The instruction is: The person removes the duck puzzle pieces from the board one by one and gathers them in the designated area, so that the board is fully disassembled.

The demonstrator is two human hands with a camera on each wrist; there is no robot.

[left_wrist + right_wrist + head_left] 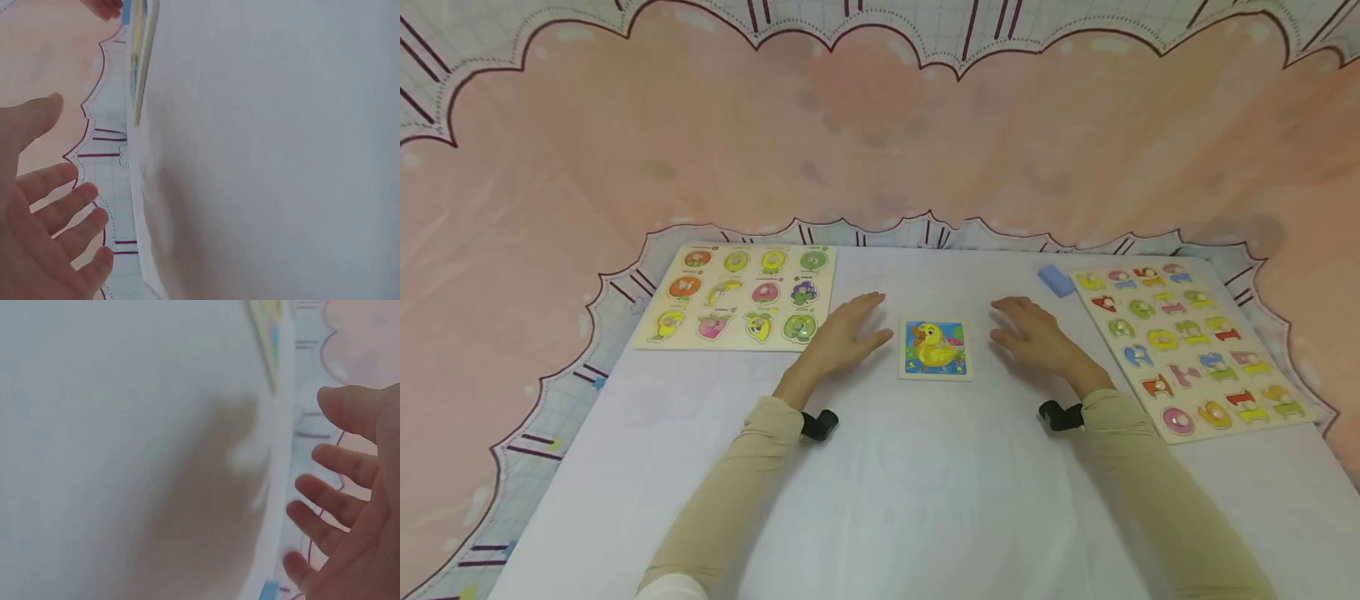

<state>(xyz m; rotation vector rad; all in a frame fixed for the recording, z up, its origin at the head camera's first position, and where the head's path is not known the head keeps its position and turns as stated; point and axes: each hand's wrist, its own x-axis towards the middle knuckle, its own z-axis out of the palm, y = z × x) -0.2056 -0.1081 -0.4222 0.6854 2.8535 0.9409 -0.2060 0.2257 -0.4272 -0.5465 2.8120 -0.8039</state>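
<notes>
A small square duck puzzle [936, 349] lies on the white table, a yellow duck on a blue ground inside a pale frame. To its left is my left hand [844, 335], fingers extended and palm turned inward, holding nothing. My right hand [1033, 337] mirrors it on the other side, also bare of any object. Neither hand touches the puzzle. In the left wrist view the left hand [56, 231] shows its fingers spread apart. The right wrist view shows the right hand [350, 500] with fingers loosely extended. Only an edge of the puzzle's frame [265, 347] appears there.
A fruit peg board [745, 325] lies at the back left, partly behind the left hand. On the right is a number peg board [1187, 350], with a blue block [1056, 281] at its upper left corner. A patterned curtain [880, 150] hangs behind the table [910, 500].
</notes>
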